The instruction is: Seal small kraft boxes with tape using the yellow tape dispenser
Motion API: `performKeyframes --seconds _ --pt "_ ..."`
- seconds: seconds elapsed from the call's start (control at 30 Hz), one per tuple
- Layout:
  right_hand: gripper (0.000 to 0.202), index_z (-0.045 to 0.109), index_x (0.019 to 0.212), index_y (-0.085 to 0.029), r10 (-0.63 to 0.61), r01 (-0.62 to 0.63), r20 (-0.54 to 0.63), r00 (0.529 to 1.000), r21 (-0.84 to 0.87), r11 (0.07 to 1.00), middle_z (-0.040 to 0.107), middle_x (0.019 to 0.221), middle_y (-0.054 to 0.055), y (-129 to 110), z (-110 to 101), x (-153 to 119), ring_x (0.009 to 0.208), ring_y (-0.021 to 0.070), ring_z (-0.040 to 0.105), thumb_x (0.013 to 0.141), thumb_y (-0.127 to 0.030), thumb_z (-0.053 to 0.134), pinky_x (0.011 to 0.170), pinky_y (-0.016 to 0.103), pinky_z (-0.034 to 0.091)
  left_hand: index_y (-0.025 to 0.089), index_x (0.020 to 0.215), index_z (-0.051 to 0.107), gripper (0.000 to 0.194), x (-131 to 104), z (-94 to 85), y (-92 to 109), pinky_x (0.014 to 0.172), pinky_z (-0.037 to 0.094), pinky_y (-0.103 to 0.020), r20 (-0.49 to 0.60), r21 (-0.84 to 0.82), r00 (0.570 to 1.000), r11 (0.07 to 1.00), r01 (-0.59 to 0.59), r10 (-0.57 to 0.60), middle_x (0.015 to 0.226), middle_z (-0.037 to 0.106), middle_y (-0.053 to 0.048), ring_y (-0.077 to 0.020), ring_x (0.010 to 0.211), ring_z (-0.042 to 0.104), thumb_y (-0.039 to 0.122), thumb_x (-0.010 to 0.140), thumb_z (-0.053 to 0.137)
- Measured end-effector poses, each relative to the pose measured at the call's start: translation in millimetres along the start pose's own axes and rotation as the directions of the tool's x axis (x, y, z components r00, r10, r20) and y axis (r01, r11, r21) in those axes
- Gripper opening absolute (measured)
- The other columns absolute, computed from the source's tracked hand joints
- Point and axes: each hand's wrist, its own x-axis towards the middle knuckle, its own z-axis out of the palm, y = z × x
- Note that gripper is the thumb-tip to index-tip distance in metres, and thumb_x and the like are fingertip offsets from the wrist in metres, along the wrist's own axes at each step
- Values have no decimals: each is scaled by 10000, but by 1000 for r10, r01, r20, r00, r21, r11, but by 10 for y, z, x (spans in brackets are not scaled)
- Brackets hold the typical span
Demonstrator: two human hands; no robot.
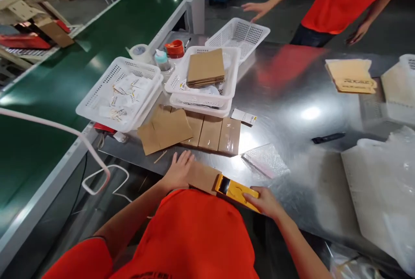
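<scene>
In front of my body, at the near table edge, lies a narrow brown cardboard box (205, 176). My left hand (179, 169) rests on its left end with the fingers stretched out, holding nothing. My right hand (266, 201) is closed around a yellow block-shaped object (238, 191) with a black patch near its left end; its exact kind is unclear. This object lies over the right part of the box. Just beyond stands a row of brown boxes (210, 134), with clear tape showing on some. A loose flat piece of cardboard (167, 131) lies over the row's left part.
White baskets (152, 71) hold small packets; another basket (171, 84) carries folded cardboard (206, 66). A co-worker's hand (259, 9) is near the far basket (266, 32). Bubble wrap (267, 161) and a black object (328, 137) lie rightward. A green conveyor (129, 24) runs left.
</scene>
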Motion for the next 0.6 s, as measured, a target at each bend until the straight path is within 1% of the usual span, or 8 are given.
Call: performKeyframes --seconds 0.07,0.1,0.17,0.23,0.33,0.4,0.47,0.6 --pt "442 597 576 -168 -33 33 -6 999 12 999 517 522 -26 -11 50 38 547 132 445 692 -594 589 505 247 271 134 1513 116 1273 115 21 263 1159 -30 -630 45 48 988 987 -152 150 1587 144 -230 -378 1474 90 411 517 859" --pt "439 597 573 -165 -48 48 -7 999 15 999 516 526 -24 -16 74 57 553 132 441 697 -586 585 506 248 265 145 1517 97 1289 185 49 399 1154 -35 -639 74 56 979 979 -196 192 1586 158 -225 -382 1470 107 421 513 858" --pt "435 602 583 -163 -67 67 1 998 20 998 507 530 -25 -22 115 89 552 128 428 708 -578 574 506 248 255 163 1515 118 1297 317 123 625 1116 -52 -704 122 81 976 979 -188 178 1568 211 -236 -422 1445 159 396 484 869" --pt "438 593 578 -166 -75 75 6 997 39 996 479 516 -33 -17 145 108 536 120 408 704 -585 571 501 246 245 168 1498 190 1257 407 192 746 1055 -77 -774 147 111 981 983 -147 130 1520 307 -252 -466 1408 211 340 458 875" --pt "437 567 564 -176 -85 82 19 996 109 991 449 497 -45 43 140 96 518 113 387 692 -593 576 490 241 239 197 1467 265 1204 446 244 749 1000 -105 -820 151 133 983 983 -127 107 1451 406 -231 -492 1373 242 284 431 871" --pt "423 562 558 -179 -86 81 32 996 136 987 455 496 -45 143 79 44 516 115 389 684 -582 588 488 241 244 231 1462 267 1202 440 247 707 987 -111 -829 165 139 982 983 -120 96 1451 407 -206 -498 1366 246 284 424 869" --pt "408 576 559 -179 -63 59 27 998 122 991 471 495 -42 292 -36 -50 515 119 398 674 -570 602 488 243 252 246 1463 259 1200 433 243 682 982 -109 -833 186 148 979 983 -110 81 1462 392 -197 -500 1366 241 294 429 866" --pt "434 589 560 -181 23 -22 -22 999 11 1000 494 502 -22 580 -317 -281 517 134 432 678 -599 578 494 255 267 202 1460 267 1183 421 205 716 970 -110 -843 190 152 978 981 -118 88 1448 401 -226 -489 1362 248 285 438 857"
